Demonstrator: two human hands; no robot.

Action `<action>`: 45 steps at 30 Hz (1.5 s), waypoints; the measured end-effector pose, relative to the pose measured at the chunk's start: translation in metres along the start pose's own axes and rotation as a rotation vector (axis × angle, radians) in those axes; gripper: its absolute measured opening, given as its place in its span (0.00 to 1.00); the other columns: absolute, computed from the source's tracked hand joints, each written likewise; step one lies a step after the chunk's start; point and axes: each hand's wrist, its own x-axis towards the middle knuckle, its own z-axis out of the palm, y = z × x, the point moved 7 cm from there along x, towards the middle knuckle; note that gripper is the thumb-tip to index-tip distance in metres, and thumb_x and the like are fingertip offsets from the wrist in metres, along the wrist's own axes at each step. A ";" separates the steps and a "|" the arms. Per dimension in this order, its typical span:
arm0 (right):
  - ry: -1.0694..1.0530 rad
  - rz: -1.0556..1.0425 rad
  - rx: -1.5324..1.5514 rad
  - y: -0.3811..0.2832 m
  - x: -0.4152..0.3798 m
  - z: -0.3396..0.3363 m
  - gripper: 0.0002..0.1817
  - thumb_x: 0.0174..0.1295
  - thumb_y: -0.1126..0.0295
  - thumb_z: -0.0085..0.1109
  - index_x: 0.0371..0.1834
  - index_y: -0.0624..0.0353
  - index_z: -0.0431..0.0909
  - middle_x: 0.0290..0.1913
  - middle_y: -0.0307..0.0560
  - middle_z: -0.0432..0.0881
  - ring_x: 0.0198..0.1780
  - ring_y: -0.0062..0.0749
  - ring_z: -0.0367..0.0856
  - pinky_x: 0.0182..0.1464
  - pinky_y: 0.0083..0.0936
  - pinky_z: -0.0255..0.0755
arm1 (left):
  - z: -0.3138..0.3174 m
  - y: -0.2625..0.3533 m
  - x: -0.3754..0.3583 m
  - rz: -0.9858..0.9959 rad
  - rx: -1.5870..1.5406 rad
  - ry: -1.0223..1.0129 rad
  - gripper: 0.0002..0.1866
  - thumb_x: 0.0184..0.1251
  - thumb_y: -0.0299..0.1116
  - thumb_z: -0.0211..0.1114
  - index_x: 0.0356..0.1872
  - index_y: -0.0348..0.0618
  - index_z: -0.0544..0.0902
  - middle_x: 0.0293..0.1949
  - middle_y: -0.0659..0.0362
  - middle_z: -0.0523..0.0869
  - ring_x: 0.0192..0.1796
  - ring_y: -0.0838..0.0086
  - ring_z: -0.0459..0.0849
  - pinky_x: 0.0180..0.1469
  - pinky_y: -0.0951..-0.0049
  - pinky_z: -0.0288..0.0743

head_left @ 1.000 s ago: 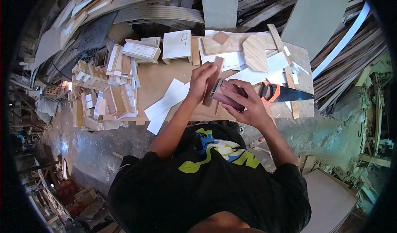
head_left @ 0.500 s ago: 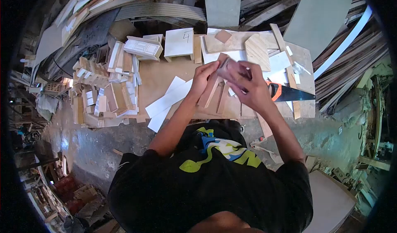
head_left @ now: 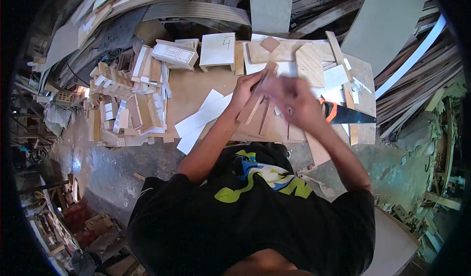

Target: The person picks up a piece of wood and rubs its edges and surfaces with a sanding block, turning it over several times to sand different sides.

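Observation:
A narrow piece of wood (head_left: pixel 251 107) slants up over the workbench, with my left hand (head_left: pixel 241 92) closed round its left side. Over the upper part of that wood is my right hand (head_left: pixel 293 99), its fingers curled and smeared by motion. Between the right fingers and the wood shows a blurred purplish-brown sheet (head_left: pixel 268 85), possibly sandpaper; the hand hides much of it. Another wooden strip (head_left: pixel 266 118) lies just right of the held piece. To the right of my right hand rests a handsaw (head_left: pixel 351 113) with an orange and black handle.
White strips (head_left: pixel 203 116) cross on the workbench (head_left: pixel 194 86) to the left. Small wooden assemblies (head_left: pixel 140 113) are heaped at its left end. A box marked 4 (head_left: pixel 217 49) stands at the back, near a striped wooden board (head_left: pixel 309 64). Stacked boards (head_left: pixel 414 87) lean at the right.
My right hand has shifted slightly and is now more blurred over the wood. My left hand keeps its hold. The whole view has moved a little.

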 end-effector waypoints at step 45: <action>0.102 -0.095 0.016 -0.050 0.003 0.003 0.19 0.55 0.69 0.71 0.51 0.56 0.84 0.51 0.56 0.77 0.49 0.49 0.78 0.50 0.36 0.75 | 0.027 0.023 -0.003 -0.205 -0.334 -0.100 0.15 0.70 0.42 0.63 0.44 0.40 0.85 0.34 0.57 0.88 0.33 0.73 0.86 0.37 0.74 0.82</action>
